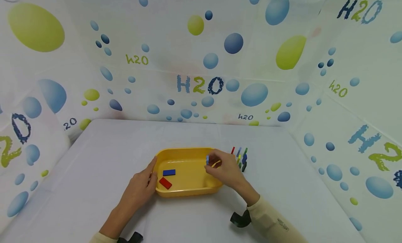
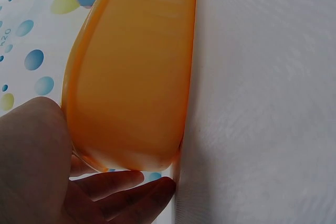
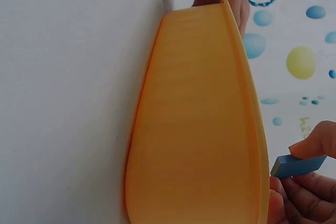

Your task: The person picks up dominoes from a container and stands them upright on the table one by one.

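Observation:
A yellow tray (image 1: 188, 192) sits on the white table. My left hand (image 1: 139, 185) holds its left end, with the thumb at the near side and the fingers along the end wall. Over the tray's right side, my right hand (image 1: 224, 168) pinches a small light blue block (image 3: 299, 165) between thumb and fingers, above the rim. Inside the tray, toward the left, lie a dark blue block (image 1: 169, 172) and a red block (image 1: 165, 183), apart from each other.
Several thin coloured blocks stand upright in a group right of the tray, among them a red one (image 1: 232, 150) and a dark blue one (image 1: 244, 159), partly behind my right hand. Patterned cloth (image 1: 201, 61) walls the table's back and sides.

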The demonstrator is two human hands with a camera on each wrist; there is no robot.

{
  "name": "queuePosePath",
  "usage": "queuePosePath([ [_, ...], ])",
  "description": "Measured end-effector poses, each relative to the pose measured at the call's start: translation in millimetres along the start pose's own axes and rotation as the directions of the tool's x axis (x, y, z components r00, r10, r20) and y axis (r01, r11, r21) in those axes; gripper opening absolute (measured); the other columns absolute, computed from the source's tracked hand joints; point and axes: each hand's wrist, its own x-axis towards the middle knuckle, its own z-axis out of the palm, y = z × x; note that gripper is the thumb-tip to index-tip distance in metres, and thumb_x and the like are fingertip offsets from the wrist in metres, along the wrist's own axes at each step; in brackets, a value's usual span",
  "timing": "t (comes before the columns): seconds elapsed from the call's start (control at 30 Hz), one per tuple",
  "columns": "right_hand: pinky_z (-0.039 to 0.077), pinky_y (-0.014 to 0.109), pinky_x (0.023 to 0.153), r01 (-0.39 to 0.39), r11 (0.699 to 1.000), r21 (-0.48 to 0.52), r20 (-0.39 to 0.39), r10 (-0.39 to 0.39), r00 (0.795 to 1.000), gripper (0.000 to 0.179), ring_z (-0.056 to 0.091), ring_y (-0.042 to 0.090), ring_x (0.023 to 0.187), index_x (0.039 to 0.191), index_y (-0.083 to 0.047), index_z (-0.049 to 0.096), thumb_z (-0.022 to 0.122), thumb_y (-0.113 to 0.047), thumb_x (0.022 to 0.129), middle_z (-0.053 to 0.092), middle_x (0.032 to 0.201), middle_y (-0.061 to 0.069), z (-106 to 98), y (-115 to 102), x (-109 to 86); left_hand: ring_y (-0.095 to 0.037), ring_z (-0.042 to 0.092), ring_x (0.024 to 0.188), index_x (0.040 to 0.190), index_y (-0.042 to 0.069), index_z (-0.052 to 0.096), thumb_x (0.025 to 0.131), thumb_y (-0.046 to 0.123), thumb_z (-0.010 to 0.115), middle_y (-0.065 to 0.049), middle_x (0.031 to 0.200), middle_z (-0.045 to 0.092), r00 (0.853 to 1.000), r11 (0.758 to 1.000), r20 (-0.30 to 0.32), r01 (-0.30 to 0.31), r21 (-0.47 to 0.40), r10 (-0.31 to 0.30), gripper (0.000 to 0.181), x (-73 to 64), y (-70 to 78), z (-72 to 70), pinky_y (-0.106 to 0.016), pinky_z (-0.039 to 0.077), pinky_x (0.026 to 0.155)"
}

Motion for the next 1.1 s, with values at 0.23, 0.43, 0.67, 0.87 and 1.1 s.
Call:
queuePosePath([
  [0.23,0.060,0.032,0.077,-0.021,1.000,-0.007,-0.024,0.021,0.999,0.023,0.066,0.014,0.083,0.104,-0.006,0.070,0.082,-0.005,0.085,0.069,0.093,-0.004,-8,5,-7.2,-0.016,0.053,0.075,0.159,0.001,0.039,0.105,0.011,0.050,-0.015,0.112,0.069,1.000,1.000,-0.004,-0.002,0.001,0.002,0.056,-0.6,-1.1,0.6,-0.036,0.053,0.073],
  [0.43,0.059,0.032,0.075,-0.014,1.000,-0.013,-0.045,0.014,0.999,0.023,0.067,0.015,0.083,0.104,-0.007,0.070,0.082,-0.004,0.085,0.069,0.093,-0.004,-13,7,-11.3,-0.017,0.052,0.075,0.160,0.001,0.039,0.105,0.012,0.050,-0.016,0.113,0.069,1.000,1.000,0.000,-0.001,-0.001,0.001,0.056,-0.9,-0.5,1.2,-0.038,0.053,0.074],
  [0.67,0.060,0.033,0.074,-0.011,1.000,-0.009,-0.063,0.011,0.998,0.022,0.067,0.016,0.083,0.102,-0.006,0.070,0.082,-0.003,0.084,0.069,0.092,-0.002,-18,14,-16.7,-0.017,0.053,0.078,0.160,0.002,0.038,0.106,0.012,0.049,-0.018,0.123,0.068,1.000,1.000,-0.003,0.000,0.000,0.000,0.056,-1.5,1.3,-0.4,-0.040,0.054,0.078],
  [0.87,0.059,0.031,0.076,-0.043,0.999,-0.008,-0.072,0.043,0.996,0.023,0.066,0.014,0.083,0.104,-0.005,0.070,0.082,-0.004,0.084,0.069,0.093,-0.002,-20,16,-20.4,-0.017,0.053,0.077,0.160,0.001,0.038,0.105,0.012,0.049,-0.018,0.119,0.069,1.000,1.000,-0.004,0.000,0.001,0.000,0.057,-0.3,0.3,0.7,-0.039,0.054,0.077],
  [1.1,0.059,0.032,0.076,-0.050,0.999,-0.014,-0.083,0.048,0.995,0.026,0.065,0.015,0.083,0.107,0.000,0.069,0.082,-0.003,0.085,0.069,0.095,-0.002,-22,19,-25.2,-0.016,0.052,0.075,0.159,0.001,0.039,0.105,0.012,0.049,-0.014,0.111,0.069,1.000,1.000,-0.013,-0.005,0.004,0.005,0.056,-1.1,0.8,1.0,-0.036,0.052,0.073],
])
